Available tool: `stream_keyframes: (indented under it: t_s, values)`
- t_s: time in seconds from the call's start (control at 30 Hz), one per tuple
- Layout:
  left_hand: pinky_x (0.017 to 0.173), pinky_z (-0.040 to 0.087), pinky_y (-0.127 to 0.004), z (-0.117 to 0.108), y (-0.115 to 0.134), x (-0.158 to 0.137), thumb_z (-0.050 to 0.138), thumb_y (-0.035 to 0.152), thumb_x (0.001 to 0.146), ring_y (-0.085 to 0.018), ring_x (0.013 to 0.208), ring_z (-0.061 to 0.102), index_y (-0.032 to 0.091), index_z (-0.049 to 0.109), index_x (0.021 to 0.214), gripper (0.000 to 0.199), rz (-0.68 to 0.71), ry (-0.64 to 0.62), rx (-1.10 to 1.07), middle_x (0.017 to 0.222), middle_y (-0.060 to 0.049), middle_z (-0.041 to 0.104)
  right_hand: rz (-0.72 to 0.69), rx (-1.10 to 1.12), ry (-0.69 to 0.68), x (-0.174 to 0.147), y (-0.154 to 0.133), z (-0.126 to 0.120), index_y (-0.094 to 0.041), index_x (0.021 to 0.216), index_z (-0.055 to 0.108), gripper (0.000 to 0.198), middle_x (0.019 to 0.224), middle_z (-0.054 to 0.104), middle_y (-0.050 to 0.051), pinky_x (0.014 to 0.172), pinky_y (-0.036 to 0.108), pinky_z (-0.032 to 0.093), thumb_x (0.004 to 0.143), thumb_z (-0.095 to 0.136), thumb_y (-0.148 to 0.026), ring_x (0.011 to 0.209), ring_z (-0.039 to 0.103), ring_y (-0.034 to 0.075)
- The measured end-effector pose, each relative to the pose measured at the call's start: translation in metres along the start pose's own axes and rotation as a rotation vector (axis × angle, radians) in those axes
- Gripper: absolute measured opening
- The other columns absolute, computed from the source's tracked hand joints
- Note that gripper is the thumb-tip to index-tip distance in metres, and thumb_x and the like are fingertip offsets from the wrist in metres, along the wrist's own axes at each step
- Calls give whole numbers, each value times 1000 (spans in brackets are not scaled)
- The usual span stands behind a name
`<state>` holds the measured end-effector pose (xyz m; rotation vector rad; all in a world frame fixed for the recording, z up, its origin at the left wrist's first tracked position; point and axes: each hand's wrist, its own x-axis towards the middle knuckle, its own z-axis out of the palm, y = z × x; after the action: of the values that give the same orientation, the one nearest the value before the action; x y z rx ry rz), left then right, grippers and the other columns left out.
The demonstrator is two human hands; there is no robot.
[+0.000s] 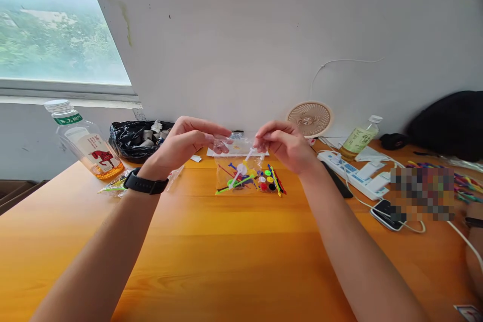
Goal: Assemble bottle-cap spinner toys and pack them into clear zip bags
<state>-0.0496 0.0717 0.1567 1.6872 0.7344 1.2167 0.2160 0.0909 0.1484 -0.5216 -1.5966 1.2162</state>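
Note:
A clear plastic bag [236, 161] hangs between my two hands above the wooden table, with colourful plastic pieces inside and behind it. My left hand [192, 136], above a wrist with a black watch, pinches its upper left edge. At the upper right corner, the fingers of my right hand [281, 143] are closed on the same bag. A white stick-like piece with a round middle [242, 169] shows through the film. To the right of the bag lie small coloured round pieces [268, 180] and several thin coloured sticks [277, 181].
A large tea bottle [88, 141] and a black bag of rubbish [130, 136] stand at the left. Rightward are a round fan [310, 118], a smaller bottle [360, 138], a white power strip [352, 176] with cables, and a phone-like device [388, 215]. Another person's arm [474, 246] shows at the right edge.

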Motion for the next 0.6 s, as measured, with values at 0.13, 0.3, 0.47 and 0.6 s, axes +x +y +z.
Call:
stream_keyframes:
  t_s: [0.13, 0.3, 0.47, 0.6]
  values:
    - [73, 65, -35, 5, -16, 5, 87, 41, 78, -25, 77, 78, 15, 85, 91, 29, 43, 90, 109, 79, -10, 81, -14, -109, 27, 2, 13, -4, -21, 77, 80, 16, 79, 76, 5, 71, 34, 54, 84, 68, -28, 72, 66, 19]
    - [75, 65, -34, 2, -39, 12, 94, 42, 71, -24, 78, 79, 15, 84, 97, 38, 67, 123, 102, 84, -10, 82, -33, -209, 87, 6, 27, -7, -22, 79, 74, 21, 80, 74, 1, 78, 32, 57, 72, 91, -34, 79, 68, 18]
    - [79, 66, -36, -8, -47, 14, 93, 43, 72, -26, 83, 80, 15, 83, 106, 45, 35, 104, 142, 89, -11, 83, -7, -179, 136, 10, 38, -11, -24, 103, 78, 39, 86, 77, 2, 81, 33, 58, 69, 93, -37, 82, 70, 18]
    - [79, 65, -35, -16, -60, 15, 90, 42, 74, -25, 84, 79, 16, 85, 94, 33, 25, 74, 155, 91, -11, 83, 27, -140, 145, 11, 53, -16, -22, 88, 82, 25, 86, 79, 3, 75, 31, 56, 70, 92, -35, 79, 69, 17]
